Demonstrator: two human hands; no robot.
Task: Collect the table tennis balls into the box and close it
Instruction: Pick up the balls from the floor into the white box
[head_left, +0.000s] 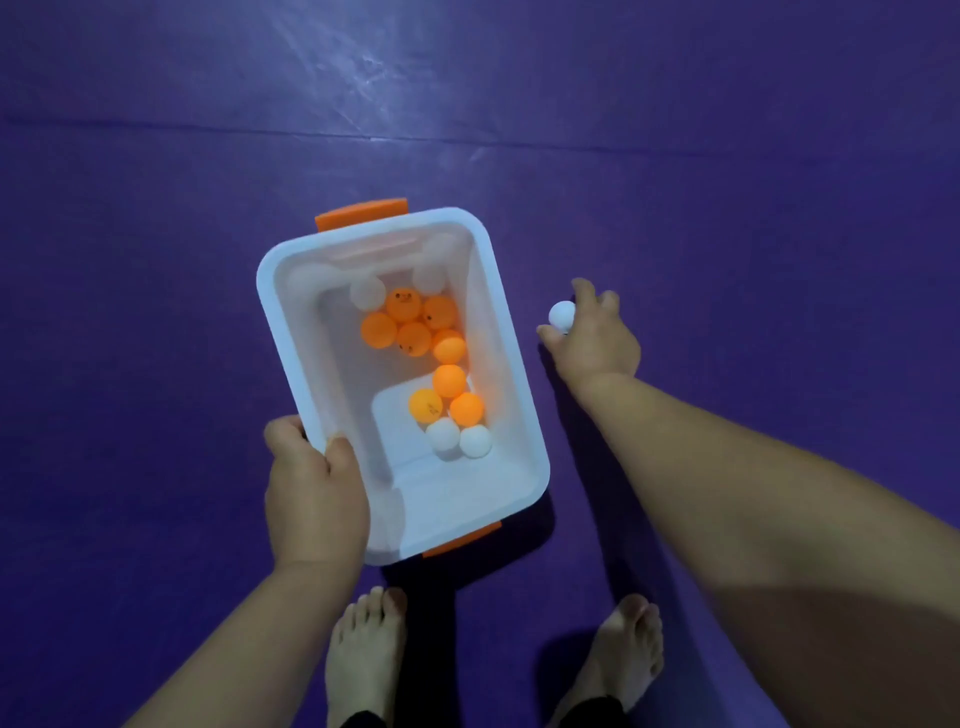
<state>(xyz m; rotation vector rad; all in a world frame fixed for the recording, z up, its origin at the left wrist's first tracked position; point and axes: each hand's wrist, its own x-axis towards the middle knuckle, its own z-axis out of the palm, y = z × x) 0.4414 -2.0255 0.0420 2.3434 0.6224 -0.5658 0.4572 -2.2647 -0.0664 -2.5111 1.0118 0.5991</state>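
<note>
- Ball (562, 316), white: pinched at the fingertips of the right hand (592, 343), fingers curled round it. It sits just to the right of the box, outside it and apart from the rim. Cannot tell whether it is clear of the floor mat (156, 260).
- Box (322, 364), white, lidless, an orange latch (361, 213) at the far end and another at the near end. Inside, orange balls (414, 338) cluster toward the far end and down the right side; white balls (443, 434) lie nearer.
- Left hand (311, 478) grips the near-left rim, thumb over the edge and inside. The shadow under the near end suggests the box is raised or tilted; not certain.
- Judgement: step in hand is carrying this ball over the right wall and releasing it.
- To do it well: lift clear of the rim, release low over the bare left floor of the box so the light ball does not bounce out; hold the box level meanwhile.
- No lid in view; no other loose balls visible. Bare feet (363, 654) below the box.
</note>
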